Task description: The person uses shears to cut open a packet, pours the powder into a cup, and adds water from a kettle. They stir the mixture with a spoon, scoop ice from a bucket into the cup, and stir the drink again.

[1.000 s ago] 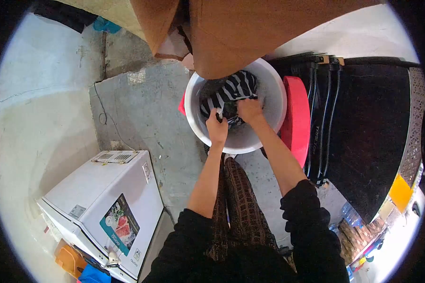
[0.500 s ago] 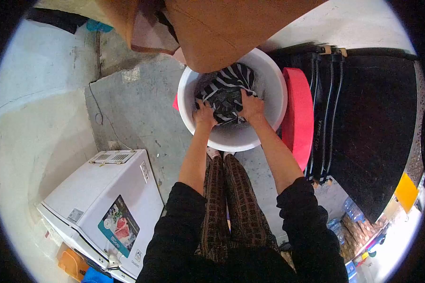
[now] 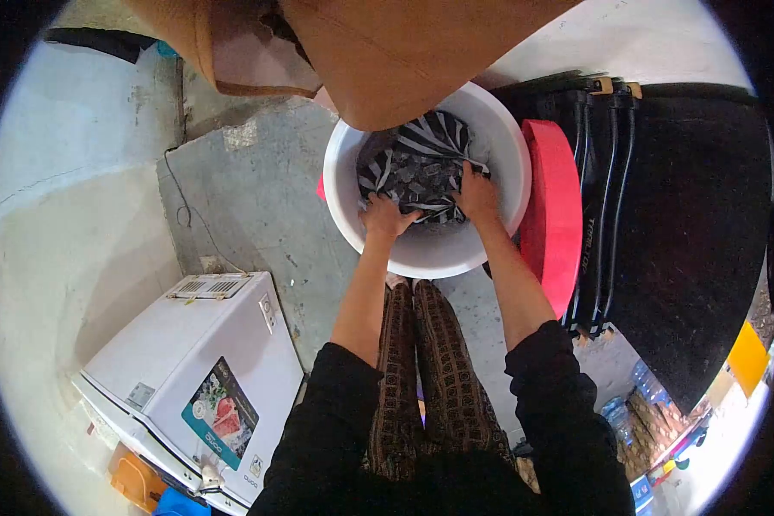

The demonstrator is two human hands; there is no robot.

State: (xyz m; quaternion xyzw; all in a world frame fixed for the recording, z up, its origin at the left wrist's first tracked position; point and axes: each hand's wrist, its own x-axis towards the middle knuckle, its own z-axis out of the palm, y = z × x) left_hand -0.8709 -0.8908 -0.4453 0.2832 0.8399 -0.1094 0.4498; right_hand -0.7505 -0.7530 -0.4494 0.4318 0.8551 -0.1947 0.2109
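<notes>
A black-and-white striped cloth lies bunched in a round white tub. Its middle is spread apart, and dark, glossy wet-looking material shows there. My left hand grips the near left edge of the cloth, thumb pointing right. On the right side, my right hand is closed on the cloth's near right edge. Both hands are inside the tub, a little apart. The fingertips are partly hidden in the folds.
Brown cloth hangs over the tub's far edge. A pink-red round object stands against its right side, beside black folded furniture with metal bars. At lower left stands a white appliance; a cable lies on the floor.
My hands have moved slightly apart, my right hand shifting right. The cloth's middle is opened wider, showing more of the dark material. The view has shifted a little.
</notes>
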